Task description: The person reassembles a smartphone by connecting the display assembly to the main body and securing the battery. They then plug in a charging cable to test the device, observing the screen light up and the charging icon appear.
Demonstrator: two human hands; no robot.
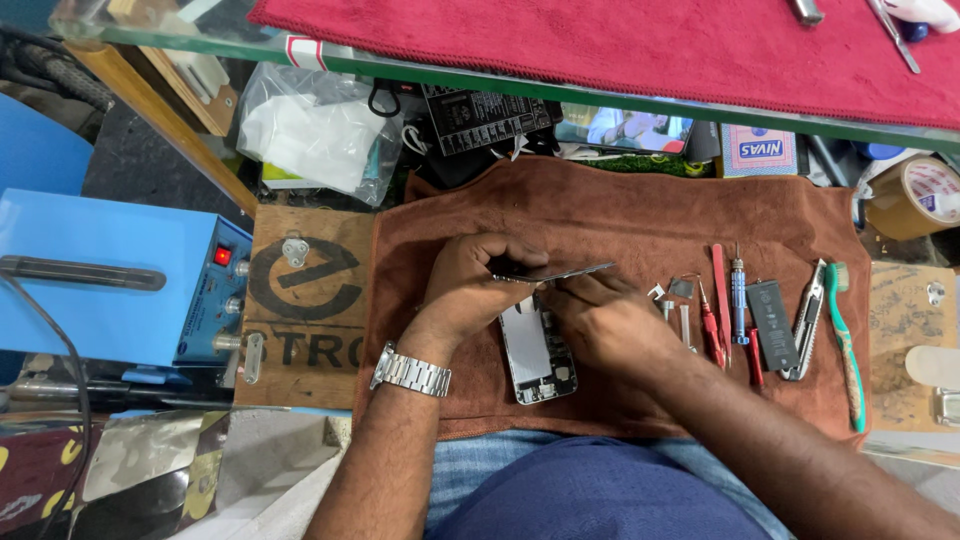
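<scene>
An opened phone body [537, 355] lies on a brown cloth [620, 215] in front of me, its inside facing up. My left hand [470, 285], with a metal watch on the wrist, grips the phone's thin screen panel [560, 271], lifted edge-on above the body. My right hand [610, 320] rests over the body's upper right side, fingers closed under the panel; what they pinch is hidden.
To the right on the cloth lie small metal parts [680, 290], red-handled tools [715, 325], a blue screwdriver [738, 295], a black battery [772, 325], a utility knife [808, 320] and a green toothbrush [845, 340]. A blue machine [120, 275] stands at the left. A glass shelf with a red cloth [620, 45] overhangs the back.
</scene>
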